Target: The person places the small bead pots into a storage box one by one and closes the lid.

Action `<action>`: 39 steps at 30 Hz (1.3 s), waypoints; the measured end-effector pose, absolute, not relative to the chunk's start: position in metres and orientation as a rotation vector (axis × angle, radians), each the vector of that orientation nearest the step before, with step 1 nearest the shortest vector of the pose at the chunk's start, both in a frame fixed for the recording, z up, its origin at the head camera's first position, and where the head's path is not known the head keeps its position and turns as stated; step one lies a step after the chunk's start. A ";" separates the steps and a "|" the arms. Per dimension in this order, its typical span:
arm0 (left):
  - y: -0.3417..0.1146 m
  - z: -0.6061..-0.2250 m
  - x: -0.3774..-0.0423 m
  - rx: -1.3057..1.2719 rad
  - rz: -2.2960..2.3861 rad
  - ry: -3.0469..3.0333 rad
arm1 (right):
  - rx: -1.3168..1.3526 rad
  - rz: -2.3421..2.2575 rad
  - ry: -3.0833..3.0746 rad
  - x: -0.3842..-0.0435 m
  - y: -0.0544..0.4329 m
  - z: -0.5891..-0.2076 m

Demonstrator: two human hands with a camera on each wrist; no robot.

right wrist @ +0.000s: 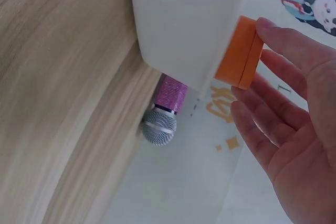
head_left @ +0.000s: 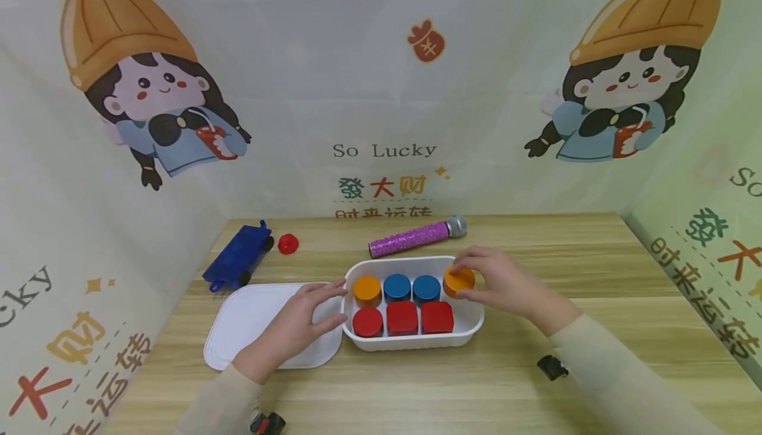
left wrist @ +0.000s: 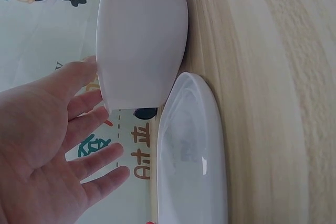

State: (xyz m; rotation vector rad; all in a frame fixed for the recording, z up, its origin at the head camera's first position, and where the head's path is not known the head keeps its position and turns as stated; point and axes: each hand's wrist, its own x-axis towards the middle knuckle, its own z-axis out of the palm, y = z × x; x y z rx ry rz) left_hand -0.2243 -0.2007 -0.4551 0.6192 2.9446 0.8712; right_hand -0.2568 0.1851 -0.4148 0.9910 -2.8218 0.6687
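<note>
A white plastic box [head_left: 411, 340] holds a row of round orange and blue pieces at the back and red pieces in front. My right hand [head_left: 497, 281] pinches an orange round block [right wrist: 241, 53] between thumb and fingers at the box's right end; the block stands partly above the rim. At the opposite end, my left hand [head_left: 297, 322] has its fingers extended, with the fingertips right at the box's left rim. In the left wrist view, the left palm [left wrist: 31, 135] faces the box wall with fingers spread.
A white lid [head_left: 256, 319] lies left of the box, under the left hand. Behind are a blue toy cart [head_left: 240, 255], a small red piece [head_left: 288, 244] and a purple glitter microphone [head_left: 411, 238]. A printed cloth [head_left: 381, 91] encloses the wooden table [head_left: 512, 395].
</note>
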 end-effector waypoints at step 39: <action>-0.202 -0.452 -0.225 0.594 0.827 2.931 | 0.901 0.773 -2.873 -0.246 0.205 -0.433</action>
